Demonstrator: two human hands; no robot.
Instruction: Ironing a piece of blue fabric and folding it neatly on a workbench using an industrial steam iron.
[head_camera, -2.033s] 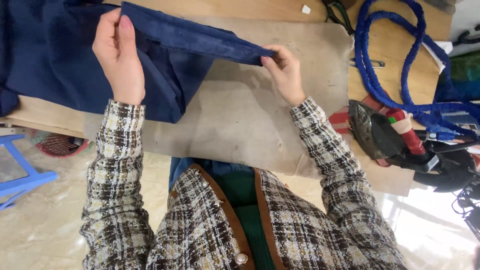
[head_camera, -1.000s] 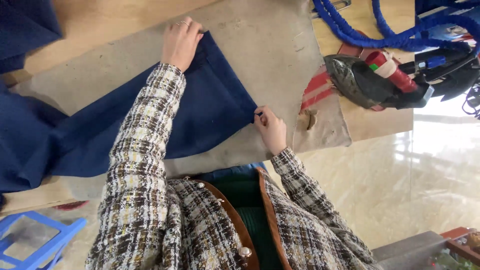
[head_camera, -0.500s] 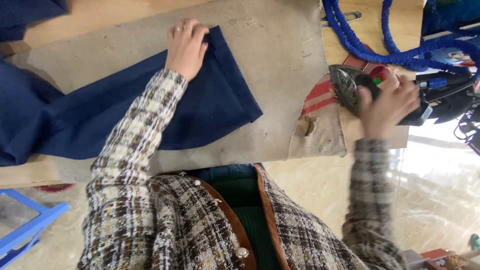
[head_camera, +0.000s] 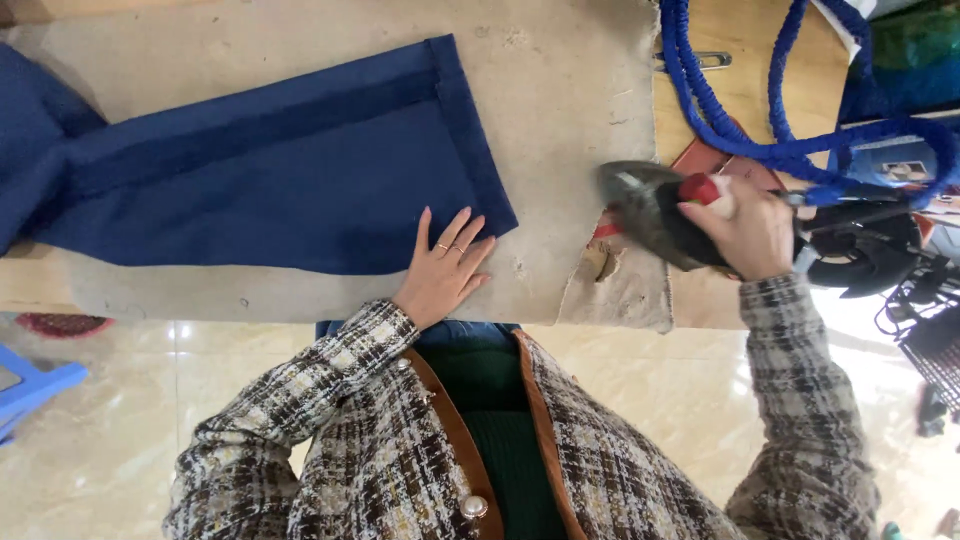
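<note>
The left hand (head_camera: 443, 270) lies open, flat on the soft, limp navy trouser leg (head_camera: 290, 170); the right hand (head_camera: 745, 232) grips the heavy-looking iron (head_camera: 650, 212) by its handle.

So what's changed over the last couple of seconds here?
The navy blue trouser leg, earlier held up by both hands, now lies flat on the grey padded board. The left hand slid from the far hem corner to the near edge and presses there. The right hand let go of the cloth, reached right and gripped the dark steam iron. The blue coiled hose stayed put.
</note>
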